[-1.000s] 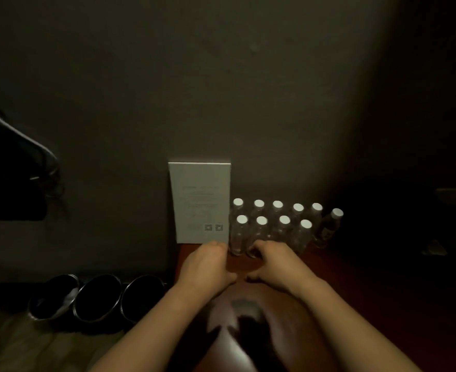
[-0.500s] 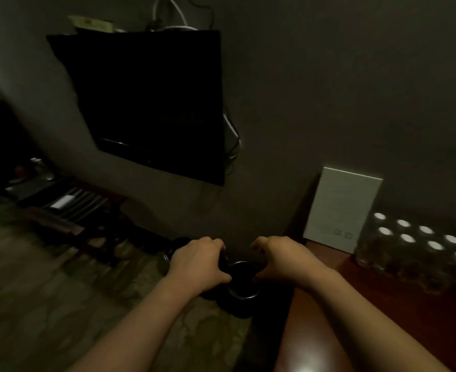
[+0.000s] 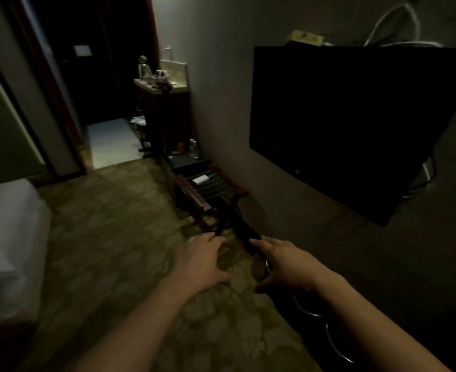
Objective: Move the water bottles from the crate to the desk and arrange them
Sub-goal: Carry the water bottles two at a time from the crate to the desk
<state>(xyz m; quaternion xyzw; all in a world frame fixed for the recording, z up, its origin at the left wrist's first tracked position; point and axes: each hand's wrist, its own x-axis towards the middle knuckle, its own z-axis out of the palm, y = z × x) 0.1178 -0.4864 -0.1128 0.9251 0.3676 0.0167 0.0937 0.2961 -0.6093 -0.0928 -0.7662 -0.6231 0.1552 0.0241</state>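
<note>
both bare hands, left hand [image 3: 200, 260] and right hand [image 3: 288, 264], extended loosely open and empty over patterned carpet [image 3: 119, 237]; bottles, crate and desk out of view; dim light risks tripping on the low slatted wooden rack [image 3: 208, 189].

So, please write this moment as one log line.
left hand: empty | right hand: empty | bottles: not in view | facing: carpet, TV
</note>
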